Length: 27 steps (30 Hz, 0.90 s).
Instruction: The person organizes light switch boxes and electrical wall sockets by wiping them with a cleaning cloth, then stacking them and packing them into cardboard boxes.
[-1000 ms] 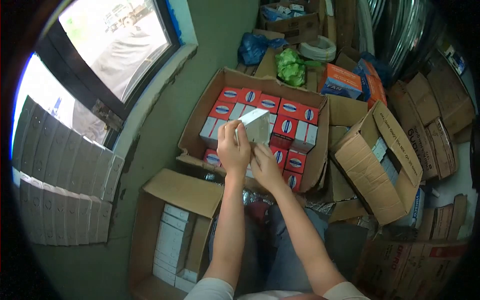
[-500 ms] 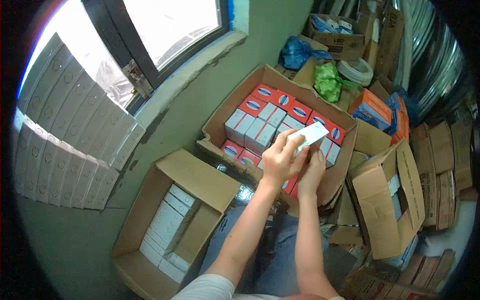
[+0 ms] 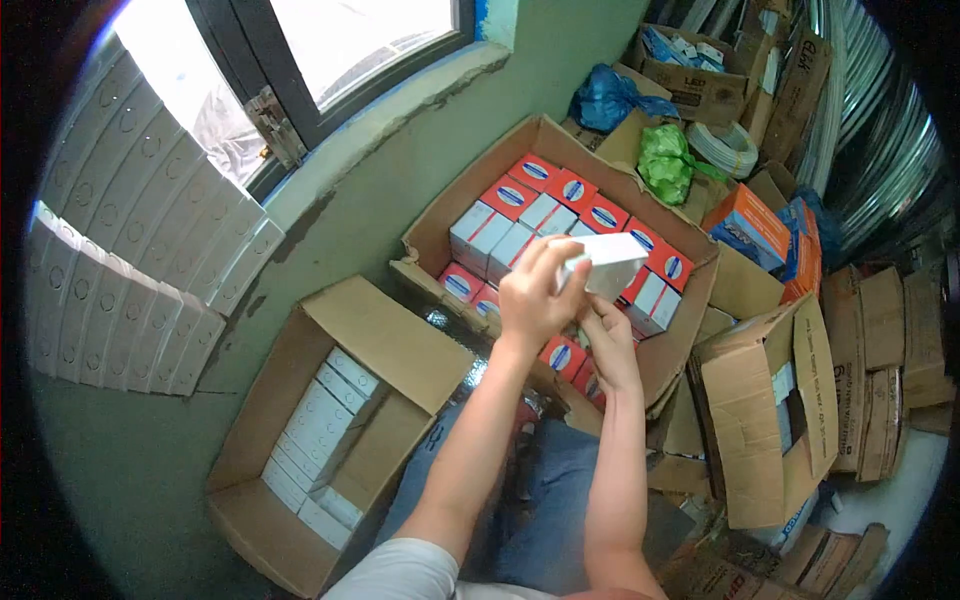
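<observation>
Above a large open carton (image 3: 425, 235) of red and white boxes, my left hand (image 3: 535, 300) is closed on a small white box (image 3: 610, 256), its fingers along the left end. My right hand (image 3: 610, 345) is just below and to the right, its fingers curled under the white box; whether it grips anything is hidden. Red boxes with blue oval labels (image 3: 572, 189) and white boxes with a red stripe (image 3: 480, 228) fill much of the carton beneath my hands.
At the lower left, an open carton (image 3: 385, 345) holds white boxes. Stacked white switch-like pieces (image 3: 110, 300) stand by the window. An open carton (image 3: 745, 430) is at the right. Behind are a green bag (image 3: 663, 165), a blue bag (image 3: 605, 98) and an orange box (image 3: 750, 228).
The white box has tilted and moved slightly left, showing more of its side. My left hand has shifted left and up; my right hand has dropped slightly below the box. The view has shifted a little.
</observation>
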Each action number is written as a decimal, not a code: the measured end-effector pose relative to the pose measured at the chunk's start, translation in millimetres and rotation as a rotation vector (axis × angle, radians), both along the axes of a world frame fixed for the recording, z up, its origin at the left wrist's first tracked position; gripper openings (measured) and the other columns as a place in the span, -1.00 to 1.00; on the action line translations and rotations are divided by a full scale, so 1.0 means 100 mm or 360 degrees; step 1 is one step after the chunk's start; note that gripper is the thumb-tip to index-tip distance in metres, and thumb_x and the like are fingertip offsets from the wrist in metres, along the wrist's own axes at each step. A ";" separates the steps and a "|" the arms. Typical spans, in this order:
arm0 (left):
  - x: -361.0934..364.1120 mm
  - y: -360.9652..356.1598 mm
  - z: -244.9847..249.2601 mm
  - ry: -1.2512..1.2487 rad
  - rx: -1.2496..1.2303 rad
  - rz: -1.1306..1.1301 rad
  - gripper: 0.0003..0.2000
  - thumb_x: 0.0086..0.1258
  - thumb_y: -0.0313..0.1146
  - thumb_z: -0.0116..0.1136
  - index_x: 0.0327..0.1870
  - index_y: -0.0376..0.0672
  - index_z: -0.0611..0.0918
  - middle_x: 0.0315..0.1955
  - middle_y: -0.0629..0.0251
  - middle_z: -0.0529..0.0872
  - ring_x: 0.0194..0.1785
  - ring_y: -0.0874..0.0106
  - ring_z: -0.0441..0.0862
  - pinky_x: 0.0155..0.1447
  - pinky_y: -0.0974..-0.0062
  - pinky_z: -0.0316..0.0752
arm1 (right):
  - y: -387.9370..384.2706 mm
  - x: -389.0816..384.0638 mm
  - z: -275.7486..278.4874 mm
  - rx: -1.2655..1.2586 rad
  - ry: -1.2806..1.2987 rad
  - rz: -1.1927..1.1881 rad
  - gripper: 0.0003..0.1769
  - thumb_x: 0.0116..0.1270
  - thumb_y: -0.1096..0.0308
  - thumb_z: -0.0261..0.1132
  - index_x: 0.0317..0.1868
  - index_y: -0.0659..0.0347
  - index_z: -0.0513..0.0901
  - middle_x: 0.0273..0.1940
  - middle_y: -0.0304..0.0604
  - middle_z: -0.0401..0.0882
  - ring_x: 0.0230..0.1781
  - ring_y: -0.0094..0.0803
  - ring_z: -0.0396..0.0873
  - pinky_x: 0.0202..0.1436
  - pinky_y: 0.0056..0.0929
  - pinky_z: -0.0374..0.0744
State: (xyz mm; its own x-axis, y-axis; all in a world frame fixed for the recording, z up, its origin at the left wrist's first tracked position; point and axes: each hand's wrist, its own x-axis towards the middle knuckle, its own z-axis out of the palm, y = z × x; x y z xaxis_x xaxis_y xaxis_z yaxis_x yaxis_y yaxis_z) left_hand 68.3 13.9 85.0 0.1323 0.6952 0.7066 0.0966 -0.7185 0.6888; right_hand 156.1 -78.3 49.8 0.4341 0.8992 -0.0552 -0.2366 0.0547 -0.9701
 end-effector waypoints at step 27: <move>0.08 -0.39 0.12 0.0166 0.0214 0.0073 -0.86 0.22 -0.28 0.31 -0.26 -0.04 0.64 -0.26 0.33 0.69 -0.37 0.35 0.69 -0.39 0.46 0.57 | -0.22 0.00 0.30 -0.0461 -0.1027 -0.0066 -0.65 0.16 0.53 0.22 0.00 0.36 0.60 -0.17 0.19 0.66 -0.11 0.00 0.65 -0.07 -0.22 0.55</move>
